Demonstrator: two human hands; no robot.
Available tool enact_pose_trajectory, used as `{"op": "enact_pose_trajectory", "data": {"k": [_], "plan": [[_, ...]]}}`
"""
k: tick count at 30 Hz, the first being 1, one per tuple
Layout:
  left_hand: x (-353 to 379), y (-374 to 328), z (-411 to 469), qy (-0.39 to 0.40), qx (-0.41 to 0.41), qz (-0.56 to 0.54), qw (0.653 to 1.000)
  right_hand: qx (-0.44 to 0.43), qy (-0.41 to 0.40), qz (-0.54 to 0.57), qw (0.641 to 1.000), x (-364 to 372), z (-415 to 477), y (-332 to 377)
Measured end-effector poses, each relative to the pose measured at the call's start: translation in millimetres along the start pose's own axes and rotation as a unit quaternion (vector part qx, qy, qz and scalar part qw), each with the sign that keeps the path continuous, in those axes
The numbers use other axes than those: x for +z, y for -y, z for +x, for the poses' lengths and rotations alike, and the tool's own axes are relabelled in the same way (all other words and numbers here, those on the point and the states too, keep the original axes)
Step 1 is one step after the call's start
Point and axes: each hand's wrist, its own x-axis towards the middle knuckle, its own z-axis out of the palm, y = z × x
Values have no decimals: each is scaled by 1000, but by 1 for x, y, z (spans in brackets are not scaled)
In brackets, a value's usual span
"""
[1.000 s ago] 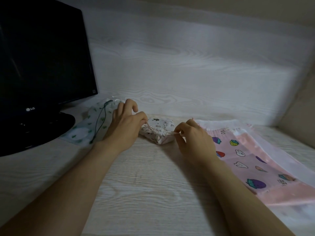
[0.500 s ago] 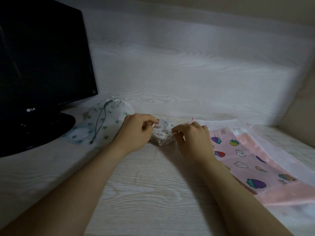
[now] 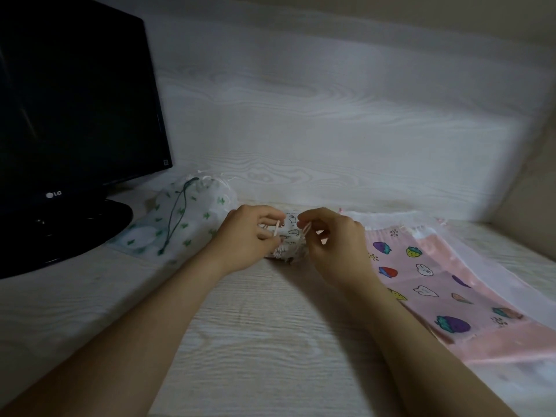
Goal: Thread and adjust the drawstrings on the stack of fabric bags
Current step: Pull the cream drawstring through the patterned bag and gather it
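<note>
- I see the table (image 3: 255, 341) as pale wood grain, matt.
- The small bag (image 3: 290, 233) looks like soft printed cloth, gathered into wrinkles.
- The pink bag (image 3: 469, 281) has a faintly sheened cloth border.
- The monitor (image 3: 75, 100) is glossy black plastic.

Lighting is dim overall, with a cool grey cast. The brightest zone is the pale back panel (image 3: 346, 121), lit from above and right; brightness falls off toward the near desk surface (image 3: 255, 341). The monitor (image 3: 75, 100) reads almost solid black, with faint streaks of reflection on its screen. Both forearms cast soft, diffuse shadows on the desk, darkest between them. Wide-angle distortion bows the panel lines and stretches the corners. Focus is soft throughout; the lower right corner, over the pink printed fabric (image 3: 451, 281), is noticeably smeared. Fine grain shows in the shadows.
</note>
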Motion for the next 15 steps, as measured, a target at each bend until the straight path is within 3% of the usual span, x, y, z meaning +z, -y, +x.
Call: {"op": "enact_pose_trajectory", "data": {"k": [5, 11, 15], "plan": [[1, 0, 2, 15, -28, -66, 997, 89, 82, 85, 989, 0, -3, 3], [4, -4, 2, 45, -73, -149, 985, 140, 94, 93, 981, 2, 0, 2], [5, -8, 0, 59, -81, -148, 984, 148, 98, 81, 981, 4, -1, -3]]}}
